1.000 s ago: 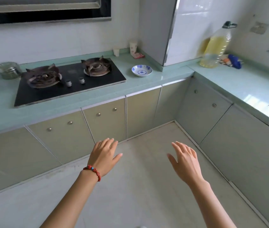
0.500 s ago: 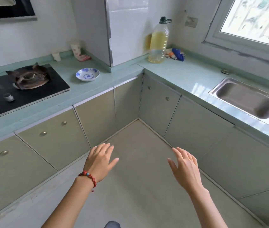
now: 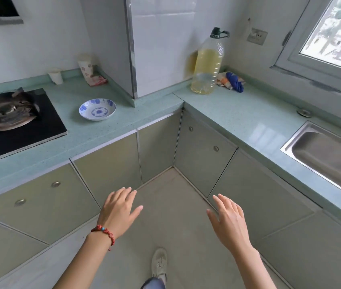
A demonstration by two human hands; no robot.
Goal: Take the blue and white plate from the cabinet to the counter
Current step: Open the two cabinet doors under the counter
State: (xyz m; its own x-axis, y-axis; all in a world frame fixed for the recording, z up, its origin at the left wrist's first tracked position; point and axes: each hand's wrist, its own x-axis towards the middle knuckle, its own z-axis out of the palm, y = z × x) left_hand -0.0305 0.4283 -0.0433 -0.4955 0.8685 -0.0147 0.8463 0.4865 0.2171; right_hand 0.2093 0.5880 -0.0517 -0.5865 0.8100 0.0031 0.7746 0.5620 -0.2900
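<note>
A blue and white plate (image 3: 97, 109) rests on the pale green counter (image 3: 238, 113), just right of the stove and in front of the grey pillar. The cabinet doors (image 3: 204, 155) under the counter are all closed. My left hand (image 3: 119, 211), with a red bead bracelet on its wrist, hangs over the floor with fingers apart and holds nothing. My right hand (image 3: 228, 220) hovers beside it, also spread and empty. Both hands are well below and in front of the plate.
A black gas stove (image 3: 17, 119) sits at the left. A large bottle of yellow oil (image 3: 207, 67), a blue cloth (image 3: 235, 81) and paper cups (image 3: 86, 66) line the back wall. A steel sink (image 3: 328, 159) lies at the right. My shoe (image 3: 159, 264) shows on the floor.
The view has swung right and dipped: the stove slid to the left edge, the sink and window came in. Both hands stayed open in front of me, and a shoe appeared below.
</note>
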